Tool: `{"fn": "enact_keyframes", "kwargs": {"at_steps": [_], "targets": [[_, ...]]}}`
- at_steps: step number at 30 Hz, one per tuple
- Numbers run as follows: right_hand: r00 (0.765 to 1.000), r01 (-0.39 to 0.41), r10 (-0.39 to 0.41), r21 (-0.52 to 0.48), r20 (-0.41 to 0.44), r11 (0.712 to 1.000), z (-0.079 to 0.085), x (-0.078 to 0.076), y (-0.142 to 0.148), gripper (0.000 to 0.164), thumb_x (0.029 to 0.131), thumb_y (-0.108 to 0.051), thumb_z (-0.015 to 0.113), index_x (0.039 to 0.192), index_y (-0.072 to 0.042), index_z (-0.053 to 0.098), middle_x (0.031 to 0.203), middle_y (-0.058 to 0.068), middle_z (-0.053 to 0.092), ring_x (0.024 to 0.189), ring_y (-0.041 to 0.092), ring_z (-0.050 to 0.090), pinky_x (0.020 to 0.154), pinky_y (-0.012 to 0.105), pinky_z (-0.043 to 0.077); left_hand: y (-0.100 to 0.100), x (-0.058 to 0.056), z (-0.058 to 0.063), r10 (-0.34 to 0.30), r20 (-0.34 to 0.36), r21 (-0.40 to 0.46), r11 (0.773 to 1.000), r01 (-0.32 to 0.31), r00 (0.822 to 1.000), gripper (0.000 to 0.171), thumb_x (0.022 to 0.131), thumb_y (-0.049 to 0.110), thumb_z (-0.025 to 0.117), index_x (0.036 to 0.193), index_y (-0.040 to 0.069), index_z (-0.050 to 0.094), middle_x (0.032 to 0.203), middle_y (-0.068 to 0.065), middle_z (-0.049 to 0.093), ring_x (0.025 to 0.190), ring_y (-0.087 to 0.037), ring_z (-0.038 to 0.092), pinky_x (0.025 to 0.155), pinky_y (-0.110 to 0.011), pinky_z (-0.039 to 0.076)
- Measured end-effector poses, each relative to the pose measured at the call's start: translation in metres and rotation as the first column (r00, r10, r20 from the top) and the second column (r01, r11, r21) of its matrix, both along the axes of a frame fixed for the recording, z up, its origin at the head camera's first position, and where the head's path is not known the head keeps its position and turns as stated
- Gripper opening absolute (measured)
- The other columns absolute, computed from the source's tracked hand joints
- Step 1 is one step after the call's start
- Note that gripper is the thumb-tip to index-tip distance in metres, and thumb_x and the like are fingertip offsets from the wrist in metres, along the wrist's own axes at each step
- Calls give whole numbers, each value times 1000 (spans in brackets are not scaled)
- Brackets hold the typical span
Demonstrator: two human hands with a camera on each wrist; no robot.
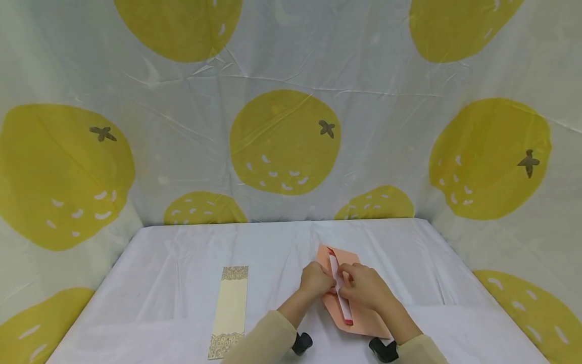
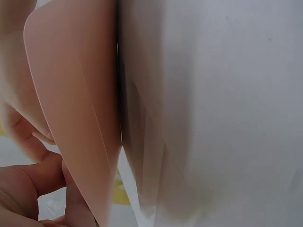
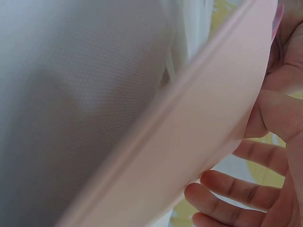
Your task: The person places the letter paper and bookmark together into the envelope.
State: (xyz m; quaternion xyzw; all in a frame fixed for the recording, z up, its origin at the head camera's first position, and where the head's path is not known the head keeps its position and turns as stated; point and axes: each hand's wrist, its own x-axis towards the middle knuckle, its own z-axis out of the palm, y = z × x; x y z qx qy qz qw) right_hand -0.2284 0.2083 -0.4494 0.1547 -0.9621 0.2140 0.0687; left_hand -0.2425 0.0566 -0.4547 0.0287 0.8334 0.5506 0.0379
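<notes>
A peach envelope (image 1: 334, 312) is tilted above the white table in the head view, with a white card (image 1: 344, 303) with red ends showing along its opening. My left hand (image 1: 317, 279) grips the envelope at its left edge. From the right, my right hand (image 1: 366, 286) pinches the card near its middle with thumb and forefinger. Both hands' fingertips nearly meet there. Much of the card is hidden by the envelope and the fingers. The envelope's peach underside (image 2: 75, 94) fills part of the left wrist view.
To the left, a long cream card (image 1: 231, 306) with gold lace patterns at both ends lies flat on the white tablecloth (image 1: 177, 283). Behind and beside the table hangs a pale curtain (image 1: 191, 126) printed with yellow fruit.
</notes>
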Motion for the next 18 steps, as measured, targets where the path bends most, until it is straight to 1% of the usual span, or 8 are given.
{"fn": "enact_keyframes", "kwargs": {"at_steps": [4, 7, 10, 13, 15, 18], "targets": [[1000, -1, 1, 3, 6, 1000, 0, 0, 0, 24, 70, -16, 71, 94, -18, 65, 69, -6, 45, 63, 12, 43, 57, 29, 36, 4, 0, -3, 6, -38, -36, 999, -7, 999, 17, 67, -9, 69, 57, 3, 63, 47, 1, 57, 43, -8, 57, 42, -18, 45], [1000, -7, 7, 7, -2, 1000, 1, 1, 0, 23, 72, -20, 76, 92, -18, 65, 69, -6, 45, 63, 12, 44, 57, 29, 37, 6, 1, -4, 14, -64, -50, 999, -17, 998, 16, 66, -7, 70, 57, 4, 63, 52, 3, 56, 48, -8, 54, 44, -19, 45], [1000, -18, 18, 15, -17, 1000, 0, 0, 0, 23, 72, -21, 77, 91, -18, 64, 69, -7, 46, 64, 11, 44, 57, 28, 37, 8, 1, -6, 10, -83, -58, 998, -15, 997, 15, 66, -4, 74, 56, 3, 65, 54, 3, 56, 52, -9, 51, 44, -19, 43], [999, -30, 31, 18, -40, 999, -1, 0, 0, 21, 71, -18, 74, 90, -19, 64, 70, -8, 47, 65, 10, 45, 58, 28, 39, 10, 1, -7, 0, -91, -47, 999, -5, 996, 18, 68, -2, 75, 54, 3, 65, 50, 7, 52, 51, -7, 48, 43, -18, 39], [999, -36, 37, 18, -40, 999, -2, -1, 0, 20, 71, -17, 72, 90, -19, 64, 70, -8, 48, 65, 10, 45, 59, 28, 39, 11, 1, -9, -4, -92, -37, 999, 0, 996, 22, 70, 0, 76, 52, 3, 64, 47, 9, 48, 50, -6, 46, 43, -17, 37], [998, -40, 41, 22, -42, 999, -3, -1, -1, 20, 72, -16, 71, 90, -19, 64, 70, -8, 48, 65, 10, 45, 58, 28, 39, 12, 1, -11, 1, -65, -20, 1000, -2, 998, 24, 72, 2, 76, 52, 3, 63, 46, 11, 45, 50, -6, 46, 43, -17, 37]]}}
